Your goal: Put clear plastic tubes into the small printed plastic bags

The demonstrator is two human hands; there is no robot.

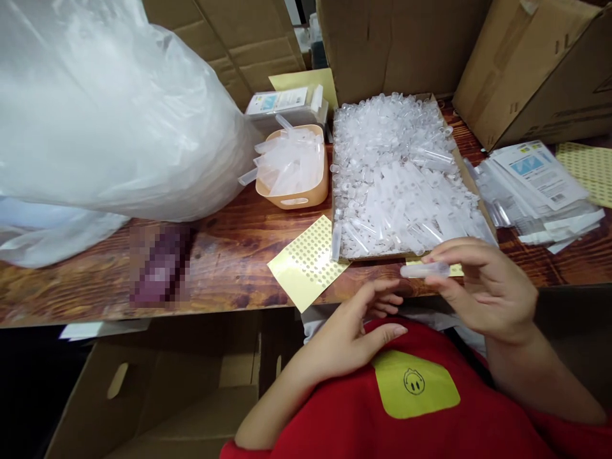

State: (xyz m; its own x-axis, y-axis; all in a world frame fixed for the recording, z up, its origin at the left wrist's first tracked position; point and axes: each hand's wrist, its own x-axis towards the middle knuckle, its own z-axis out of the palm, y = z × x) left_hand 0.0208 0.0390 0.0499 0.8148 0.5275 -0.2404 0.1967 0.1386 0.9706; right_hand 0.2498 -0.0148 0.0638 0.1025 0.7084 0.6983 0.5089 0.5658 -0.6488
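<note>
A small translucent plastic tube [424, 270] is pinched between the thumb and fingers of my right hand [488, 290], lying nearly level near the table's front edge. To its left, my left hand [366, 328] has its fingers curved and apart, with nothing in them. Beyond both hands, a shallow cardboard tray [488, 223] is heaped with clear tubes. A yellow sheet of small round stickers [310, 262] lies at the tray's left front corner. Part of another yellow sheet [456, 270] shows behind the held tube.
An orange basket [296, 200] of frosted tubes stands left of the tray. A large plastic bag [119, 121] fills the far left, above a blurred dark object [162, 264]. Labelled packets [540, 182] and a carton [526, 70] are at right. An open box [167, 395] sits below the table.
</note>
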